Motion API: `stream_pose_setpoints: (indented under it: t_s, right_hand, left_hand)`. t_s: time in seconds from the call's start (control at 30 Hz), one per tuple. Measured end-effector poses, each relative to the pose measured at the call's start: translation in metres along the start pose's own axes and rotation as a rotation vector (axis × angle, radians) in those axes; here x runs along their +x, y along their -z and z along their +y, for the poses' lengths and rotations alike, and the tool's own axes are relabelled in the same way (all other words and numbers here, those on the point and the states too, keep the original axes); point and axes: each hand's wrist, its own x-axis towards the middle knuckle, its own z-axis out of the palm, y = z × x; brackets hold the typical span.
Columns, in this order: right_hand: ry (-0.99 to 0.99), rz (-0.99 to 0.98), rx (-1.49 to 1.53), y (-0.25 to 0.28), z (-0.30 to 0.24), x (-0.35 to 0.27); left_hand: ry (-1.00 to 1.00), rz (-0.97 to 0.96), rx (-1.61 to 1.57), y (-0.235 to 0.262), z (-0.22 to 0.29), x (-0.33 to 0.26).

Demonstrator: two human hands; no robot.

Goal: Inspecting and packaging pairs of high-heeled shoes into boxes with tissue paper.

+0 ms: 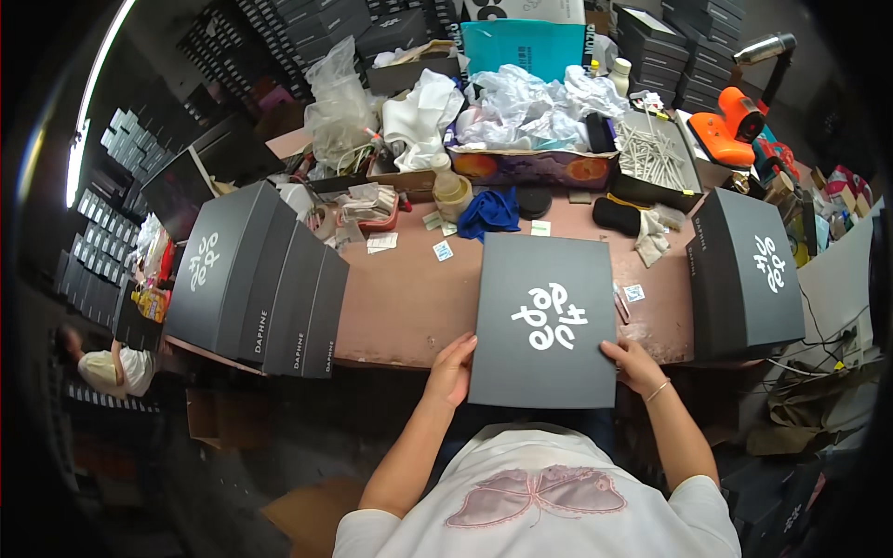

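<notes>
Both hands grip a dark grey box (544, 316) at its near corners, left hand (452, 370) and right hand (634, 363) clasping the edges, on the front of a brown bench (400, 302). A row of matching boxes (256, 279) stands left, another box (744, 274) right, a blue cloth (488, 212) just beyond.
</notes>
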Motion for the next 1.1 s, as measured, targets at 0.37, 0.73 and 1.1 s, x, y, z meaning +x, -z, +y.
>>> stream_pose_setpoints:
  t_s: [0.37,0.73,1.1]
  right_hand:
    - [-0.013,-0.037,0.448,0.020,0.006,0.000]
    - [0.016,0.003,0.262,0.018,-0.025,0.009]
    - [0.308,-0.077,0.812,-0.009,-0.050,0.002]
  left_hand:
    - [0.273,0.182,-0.206,0.002,-0.011,0.011]
    - [0.169,0.112,-0.089,-0.026,-0.002,0.016]
    - [-0.058,-0.049,-0.006,-0.026,0.031,0.028]
